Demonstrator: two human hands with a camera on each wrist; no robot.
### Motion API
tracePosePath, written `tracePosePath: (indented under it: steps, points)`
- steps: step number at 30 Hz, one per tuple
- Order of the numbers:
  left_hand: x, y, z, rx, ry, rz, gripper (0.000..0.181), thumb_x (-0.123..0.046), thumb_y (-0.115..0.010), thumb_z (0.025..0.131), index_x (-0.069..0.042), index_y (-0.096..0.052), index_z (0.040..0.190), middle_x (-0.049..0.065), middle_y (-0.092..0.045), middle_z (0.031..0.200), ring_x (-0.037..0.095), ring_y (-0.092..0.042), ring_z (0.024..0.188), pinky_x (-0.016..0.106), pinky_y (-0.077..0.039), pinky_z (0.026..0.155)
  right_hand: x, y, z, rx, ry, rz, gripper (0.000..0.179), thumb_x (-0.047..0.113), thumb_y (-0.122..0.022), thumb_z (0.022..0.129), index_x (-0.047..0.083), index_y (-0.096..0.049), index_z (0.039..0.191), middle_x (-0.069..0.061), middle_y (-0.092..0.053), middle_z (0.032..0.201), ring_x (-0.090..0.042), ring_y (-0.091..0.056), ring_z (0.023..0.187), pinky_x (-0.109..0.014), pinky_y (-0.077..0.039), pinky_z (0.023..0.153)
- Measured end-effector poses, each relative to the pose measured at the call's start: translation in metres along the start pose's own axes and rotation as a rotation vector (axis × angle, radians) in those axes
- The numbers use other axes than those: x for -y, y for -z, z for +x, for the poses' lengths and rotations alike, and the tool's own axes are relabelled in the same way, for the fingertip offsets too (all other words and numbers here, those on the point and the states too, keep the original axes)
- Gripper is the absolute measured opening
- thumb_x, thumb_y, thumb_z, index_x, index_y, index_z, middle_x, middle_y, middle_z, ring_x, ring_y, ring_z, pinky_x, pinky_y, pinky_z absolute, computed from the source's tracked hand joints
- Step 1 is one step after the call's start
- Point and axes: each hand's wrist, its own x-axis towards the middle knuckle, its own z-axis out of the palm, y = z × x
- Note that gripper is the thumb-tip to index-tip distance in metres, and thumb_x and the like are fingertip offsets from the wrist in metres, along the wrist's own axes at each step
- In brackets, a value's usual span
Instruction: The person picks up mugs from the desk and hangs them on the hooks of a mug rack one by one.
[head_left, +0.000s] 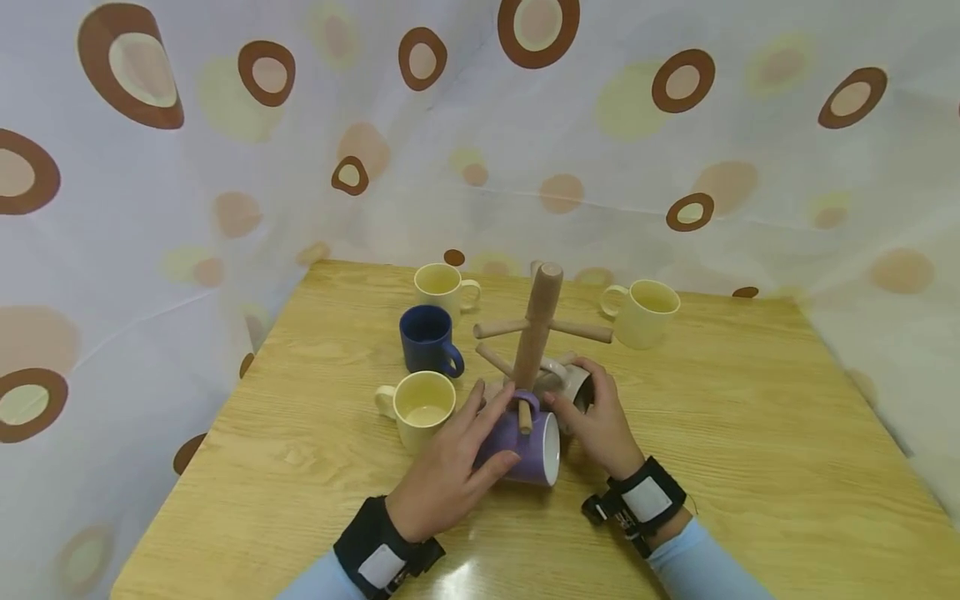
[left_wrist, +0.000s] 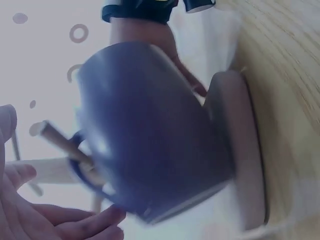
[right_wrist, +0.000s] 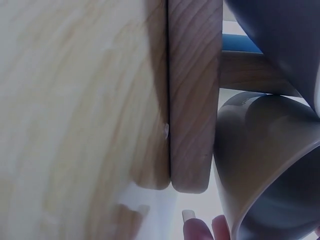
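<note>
A wooden mug tree stands mid-table. From a low front peg a purple mug hangs by its handle, lying sideways with its mouth to the right. My left hand is beside this mug, fingers mostly extended near the handle and peg; the left wrist view shows its fingertips by the handle. My right hand holds a greyish-white mug at the tree's right, thumb in front and fingers behind. That mug is tilted near the wooden base in the right wrist view.
Left of the tree stand a yellow mug, a dark blue mug and another yellow mug. A further yellow mug is at the back right. Bare upper pegs stick out. A patterned curtain surrounds the wooden table.
</note>
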Motion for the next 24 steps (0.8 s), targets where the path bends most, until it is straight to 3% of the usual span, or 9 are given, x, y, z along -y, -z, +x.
tracePosePath:
  steps: [2, 3, 5, 8, 11, 13, 18, 20, 24]
  points:
    - [-0.003, 0.008, -0.004, -0.048, -0.026, 0.028, 0.065, -0.045, -0.048, 0.095, -0.031, -0.016, 0.151, 0.018, -0.036, 0.148, 0.02, -0.041, 0.127, 0.045, -0.045, 0.099, 0.0, 0.002, 0.0, -0.002, -0.004, 0.011, 0.052, 0.014, -0.066, 0.086, 0.0, -0.04, 0.129, -0.019, -0.043, 0.122, -0.024, -0.042, 0.107, -0.045, -0.042, 0.087]
    - [-0.004, 0.013, -0.006, -0.084, -0.041, 0.045, 0.065, -0.043, -0.05, 0.095, -0.029, -0.019, 0.15, 0.016, -0.047, 0.141, 0.014, -0.053, 0.114, 0.038, -0.052, 0.09, 0.001, 0.003, 0.001, -0.001, -0.004, 0.018, 0.051, 0.013, -0.066, 0.086, -0.001, -0.04, 0.129, -0.019, -0.043, 0.122, -0.024, -0.043, 0.106, -0.042, -0.043, 0.086]
    - [-0.005, 0.026, -0.009, -0.16, -0.049, 0.068, 0.062, -0.04, -0.053, 0.094, -0.026, -0.027, 0.149, 0.01, -0.062, 0.126, 0.005, -0.061, 0.091, 0.024, -0.055, 0.067, 0.002, 0.004, 0.001, 0.005, -0.007, 0.017, 0.051, 0.013, -0.065, 0.087, -0.001, -0.039, 0.129, -0.019, -0.043, 0.122, -0.023, -0.044, 0.105, -0.039, -0.044, 0.084]
    - [-0.001, 0.046, -0.008, -0.278, -0.011, 0.119, 0.054, -0.036, -0.057, 0.093, -0.024, -0.041, 0.142, 0.004, -0.073, 0.099, -0.005, -0.053, 0.054, 0.015, -0.038, 0.039, 0.003, 0.005, 0.002, 0.008, -0.013, 0.012, 0.051, 0.013, -0.064, 0.088, -0.002, -0.038, 0.129, -0.02, -0.042, 0.121, -0.022, -0.045, 0.103, -0.036, -0.045, 0.083]
    - [0.008, 0.062, -0.002, -0.322, 0.064, 0.251, 0.051, -0.04, -0.058, 0.091, -0.021, -0.048, 0.137, 0.006, -0.073, 0.096, 0.0, -0.052, 0.048, 0.018, -0.034, 0.034, 0.004, 0.006, 0.003, 0.005, -0.012, 0.005, 0.051, 0.014, -0.064, 0.088, -0.003, -0.038, 0.129, -0.02, -0.042, 0.121, -0.023, -0.045, 0.102, -0.037, -0.045, 0.082]
    - [0.013, 0.068, 0.004, -0.272, 0.154, 0.366, 0.059, -0.051, -0.056, 0.089, -0.021, -0.046, 0.139, 0.009, -0.069, 0.099, 0.006, -0.045, 0.042, 0.023, -0.032, 0.032, 0.004, 0.006, 0.003, 0.004, -0.004, 0.0, 0.05, 0.013, -0.063, 0.088, -0.004, -0.038, 0.128, -0.021, -0.043, 0.12, -0.024, -0.046, 0.102, -0.039, -0.045, 0.082]
    - [0.024, 0.065, 0.016, 0.007, 0.345, 0.532, 0.086, -0.076, -0.045, 0.079, -0.023, -0.035, 0.146, 0.023, -0.056, 0.113, 0.016, -0.039, 0.038, 0.03, -0.032, 0.032, -0.001, 0.004, 0.003, 0.014, -0.008, 0.029, 0.052, 0.015, -0.064, 0.088, -0.002, -0.038, 0.129, -0.021, -0.044, 0.121, -0.025, -0.047, 0.103, -0.043, -0.045, 0.085]
    - [0.028, 0.062, 0.021, 0.067, 0.352, 0.569, 0.09, -0.08, -0.045, 0.076, -0.02, -0.039, 0.144, 0.025, -0.058, 0.109, 0.018, -0.041, 0.04, 0.032, -0.034, 0.033, -0.008, 0.002, 0.003, 0.02, -0.019, 0.043, 0.053, 0.018, -0.066, 0.087, 0.0, -0.039, 0.13, -0.02, -0.043, 0.122, -0.025, -0.047, 0.105, -0.043, -0.044, 0.086]
    - [0.036, 0.055, 0.028, 0.111, 0.31, 0.617, 0.089, -0.08, -0.049, 0.074, -0.013, -0.05, 0.133, 0.017, -0.062, 0.083, 0.019, -0.045, 0.045, 0.032, -0.036, 0.035, -0.025, -0.001, 0.004, 0.02, -0.021, 0.039, 0.055, 0.023, -0.066, 0.087, 0.006, -0.038, 0.132, -0.017, -0.042, 0.125, -0.025, -0.045, 0.108, -0.043, -0.043, 0.087]
